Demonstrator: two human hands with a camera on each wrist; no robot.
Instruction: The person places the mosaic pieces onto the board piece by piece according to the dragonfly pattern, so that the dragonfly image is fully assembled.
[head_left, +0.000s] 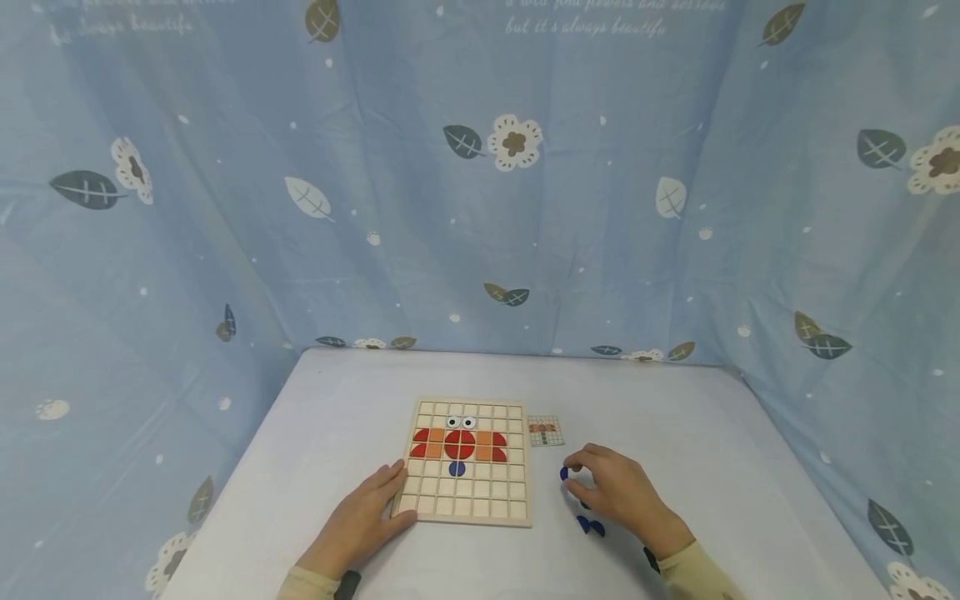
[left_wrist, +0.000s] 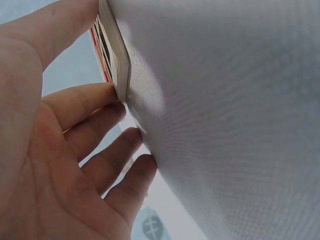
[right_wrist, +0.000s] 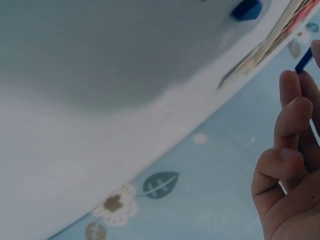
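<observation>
My left hand [head_left: 362,515] rests against the lower left corner of a wooden grid board [head_left: 472,507]; in the left wrist view its thumb and index finger touch the board's edge [left_wrist: 120,65]. Red tiles [head_left: 460,445], orange tiles [head_left: 483,445], two eye tiles [head_left: 461,422] and a blue round shape [head_left: 457,469] sit in the grid. Right of the board, my right hand [head_left: 618,492] pinches a small blue tile [head_left: 564,473] between thumb and fingertips, above the table. That tile appears thin and edge-on in the right wrist view [right_wrist: 303,61].
Several loose blue tiles [head_left: 596,528] lie on the white table [head_left: 637,400] below my right hand, one partly hidden by it. A small pattern card [head_left: 545,431] lies beside the board's upper right side. Blue printed curtains [head_left: 420,233] surround the table.
</observation>
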